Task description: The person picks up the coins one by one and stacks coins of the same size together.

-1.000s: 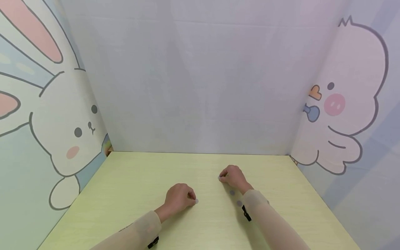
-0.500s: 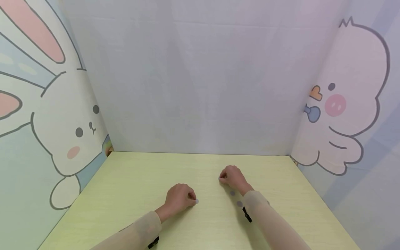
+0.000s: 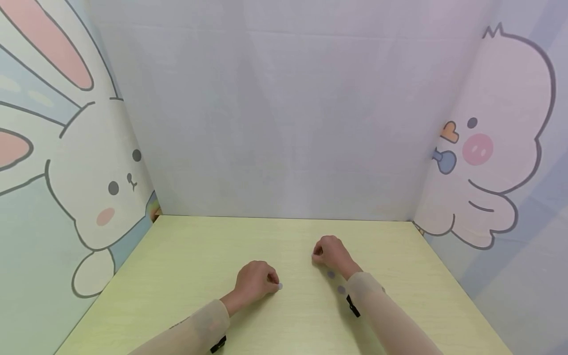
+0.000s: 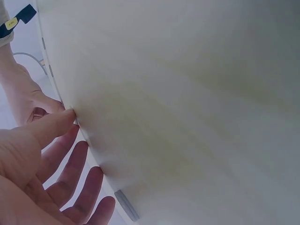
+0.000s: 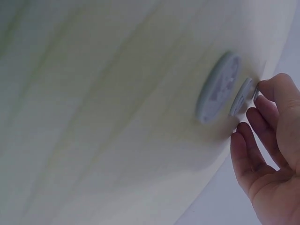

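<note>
My left hand (image 3: 255,282) pinches a small light-grey coin (image 3: 280,286) between thumb and index finger, down at the tabletop (image 3: 284,325). Farther back and to the right, my right hand (image 3: 333,252) holds another grey coin (image 5: 256,93) at its thumb and fingertips; in the head view the fingers mostly hide it. Two more coins lie flat under the right forearm, one nearer the hand (image 3: 331,274) and one nearer the sleeve (image 3: 341,290). Up close, the right wrist view shows a raised rim and relief on the larger-looking coin (image 5: 219,89).
Beside the left little finger, a grey disc (image 4: 126,206) lies edge-on in the left wrist view. A pale curtain (image 3: 284,123) stands behind the table, with a rabbit-print panel (image 3: 88,197) at left and a chick-and-pig panel (image 3: 497,148) at right.
My right fingertips have shifted slightly nearer and to the right, and the coin at them now shows less. The left hand stays still with its coin.
</note>
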`<state>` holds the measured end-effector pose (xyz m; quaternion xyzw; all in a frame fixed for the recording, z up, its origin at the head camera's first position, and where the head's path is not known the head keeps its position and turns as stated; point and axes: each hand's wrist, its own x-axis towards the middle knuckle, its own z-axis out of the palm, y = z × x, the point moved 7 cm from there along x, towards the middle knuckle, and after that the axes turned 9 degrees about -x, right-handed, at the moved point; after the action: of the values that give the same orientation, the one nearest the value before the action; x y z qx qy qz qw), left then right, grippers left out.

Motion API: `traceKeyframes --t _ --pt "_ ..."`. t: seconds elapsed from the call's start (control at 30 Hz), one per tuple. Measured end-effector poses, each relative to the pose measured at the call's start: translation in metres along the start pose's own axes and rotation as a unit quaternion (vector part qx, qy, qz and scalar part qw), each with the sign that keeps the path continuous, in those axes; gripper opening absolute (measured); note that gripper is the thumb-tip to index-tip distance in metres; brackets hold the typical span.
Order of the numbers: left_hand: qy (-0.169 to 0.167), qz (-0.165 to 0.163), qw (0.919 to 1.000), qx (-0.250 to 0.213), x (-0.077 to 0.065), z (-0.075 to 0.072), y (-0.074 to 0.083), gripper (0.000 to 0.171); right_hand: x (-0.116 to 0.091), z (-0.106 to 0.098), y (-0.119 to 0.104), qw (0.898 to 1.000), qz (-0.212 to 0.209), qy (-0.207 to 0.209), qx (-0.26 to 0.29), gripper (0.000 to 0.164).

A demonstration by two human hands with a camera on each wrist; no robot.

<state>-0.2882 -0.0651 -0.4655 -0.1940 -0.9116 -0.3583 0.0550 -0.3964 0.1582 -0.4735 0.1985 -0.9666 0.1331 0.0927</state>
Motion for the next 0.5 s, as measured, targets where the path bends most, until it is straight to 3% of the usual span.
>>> traceKeyframes --t 0.5 --pt "0.003 0.002 1.0 0.002 0.001 0.001 0.001 0.016 -0.011 0.0 -0.007 0.998 -0.054 -0.018 0.015 0.003"
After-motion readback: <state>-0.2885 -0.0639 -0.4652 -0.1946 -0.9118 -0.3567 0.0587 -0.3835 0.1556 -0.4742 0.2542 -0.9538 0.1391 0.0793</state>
